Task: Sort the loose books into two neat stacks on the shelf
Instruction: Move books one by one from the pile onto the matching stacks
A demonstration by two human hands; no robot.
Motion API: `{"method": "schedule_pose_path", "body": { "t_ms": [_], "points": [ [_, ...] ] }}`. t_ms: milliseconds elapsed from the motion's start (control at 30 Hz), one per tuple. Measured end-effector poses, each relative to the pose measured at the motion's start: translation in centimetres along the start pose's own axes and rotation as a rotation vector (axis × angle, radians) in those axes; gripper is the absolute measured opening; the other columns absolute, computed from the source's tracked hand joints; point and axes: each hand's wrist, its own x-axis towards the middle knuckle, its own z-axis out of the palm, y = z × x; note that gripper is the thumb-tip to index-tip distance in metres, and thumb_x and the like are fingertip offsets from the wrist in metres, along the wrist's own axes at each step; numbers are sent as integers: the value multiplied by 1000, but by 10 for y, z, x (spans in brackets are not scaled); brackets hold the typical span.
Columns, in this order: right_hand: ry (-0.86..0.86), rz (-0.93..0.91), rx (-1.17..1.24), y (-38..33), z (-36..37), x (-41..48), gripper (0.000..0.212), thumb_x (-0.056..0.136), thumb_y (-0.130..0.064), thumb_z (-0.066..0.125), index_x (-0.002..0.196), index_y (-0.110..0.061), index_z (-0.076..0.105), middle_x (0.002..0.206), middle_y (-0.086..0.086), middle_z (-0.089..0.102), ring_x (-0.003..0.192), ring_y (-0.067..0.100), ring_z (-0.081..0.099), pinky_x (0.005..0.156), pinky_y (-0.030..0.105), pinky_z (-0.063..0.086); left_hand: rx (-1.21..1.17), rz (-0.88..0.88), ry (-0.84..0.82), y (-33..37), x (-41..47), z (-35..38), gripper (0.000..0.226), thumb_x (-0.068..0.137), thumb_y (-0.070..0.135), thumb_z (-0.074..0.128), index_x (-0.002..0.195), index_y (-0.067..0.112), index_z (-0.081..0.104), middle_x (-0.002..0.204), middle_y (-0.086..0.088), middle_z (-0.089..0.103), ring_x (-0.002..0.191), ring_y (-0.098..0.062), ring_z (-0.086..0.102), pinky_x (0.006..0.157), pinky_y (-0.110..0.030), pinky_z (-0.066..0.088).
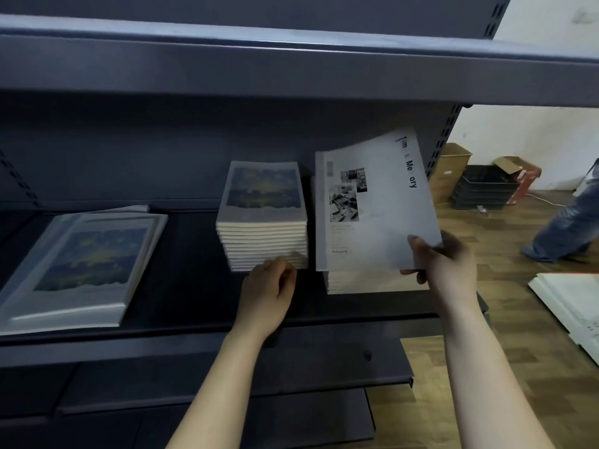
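Note:
A grey notebook [379, 205] with small photos and black lettering on its cover is tilted up above a low stack of the same grey books [372, 281] on the dark shelf [194, 312]. My right hand [444, 264] grips its near right corner. To the left stands a taller stack of blue-painting books [263, 218]. My left hand [270, 291] rests with curled fingers against that stack's front lower edge and holds nothing. A loose pile of blue-painting books [81, 267] lies askew at the shelf's left.
The shelf above [291, 69] overhangs close over the stacks. Right of the shelving, on the wooden floor, are cardboard boxes [452, 170], black trays [486, 187], white boards [573, 306] and a person's jeans-clad leg [564, 225].

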Motion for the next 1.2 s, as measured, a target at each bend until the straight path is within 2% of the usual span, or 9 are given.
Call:
{"method": "schedule_pose_path", "body": {
  "t_ms": [133, 300, 600, 700, 800, 933, 1067, 1133, 1200],
  "points": [
    [14, -73, -180, 7, -5, 6, 10, 90, -19, 60, 88, -10, 63, 68, 5, 66, 44, 6, 59, 39, 11, 34, 115, 17, 13, 3, 1, 11, 14, 94, 29, 48, 100, 27, 61, 99, 11, 57, 97, -12, 49, 89, -38, 42],
    [65, -143, -397, 13, -8, 13, 29, 79, -43, 56, 88, -17, 65, 73, -6, 61, 67, 20, 55, 53, 22, 32, 166, 5, 46, 4, 3, 16, 13, 92, 28, 52, 100, 26, 62, 102, 9, 59, 99, -15, 49, 86, -37, 41],
    [179, -200, -491, 32, -9, 25, 43, 74, -51, 54, 78, -9, 65, 79, 9, 56, 75, 29, 51, 65, 35, 40, 232, -10, 60, 4, 2, 20, 16, 94, 29, 49, 102, 28, 63, 114, 11, 55, 107, -14, 45, 84, -31, 32],
    [155, -197, -453, 39, -9, 26, 52, 76, -55, 57, 92, -6, 66, 91, 14, 55, 89, 32, 52, 71, 33, 38, 237, -3, 77, 4, 1, 21, 15, 93, 28, 50, 102, 27, 63, 114, 11, 56, 107, -14, 46, 83, -30, 31],
    [118, -201, -421, 42, -9, 24, 47, 85, -40, 68, 121, -12, 58, 112, 12, 52, 99, 26, 51, 74, 29, 35, 250, -7, 91, 4, 1, 22, 16, 92, 27, 51, 102, 27, 64, 114, 10, 56, 107, -15, 46, 82, -30, 30],
    [35, -257, -387, 36, -12, 23, 43, 76, -46, 75, 111, -22, 66, 112, -2, 53, 96, 17, 54, 71, 24, 38, 299, 2, 107, 6, 1, 25, 14, 91, 26, 53, 100, 26, 64, 110, 9, 56, 103, -15, 47, 79, -29, 30],
    [-156, -204, -455, 38, -17, 23, 70, 53, -61, 80, 116, -34, 64, 138, -2, 45, 133, 22, 37, 102, 42, 40, 315, 5, 111, 6, 1, 26, 14, 90, 25, 54, 99, 25, 64, 107, 8, 56, 102, -16, 47, 79, -30, 31],
    [-188, -217, -511, 38, -16, 23, 83, 47, -68, 76, 122, -35, 60, 146, 2, 40, 139, 26, 29, 107, 47, 36, 312, 4, 111, 6, 1, 26, 14, 90, 25, 54, 99, 25, 64, 106, 8, 56, 102, -16, 47, 80, -30, 32],
    [-176, -235, -535, 37, -15, 24, 82, 50, -65, 77, 123, -32, 60, 144, 2, 43, 138, 27, 30, 103, 45, 37, 310, 0, 107, 6, 1, 26, 14, 90, 25, 54, 100, 25, 64, 106, 8, 55, 103, -16, 47, 81, -30, 33]
  ]
}}
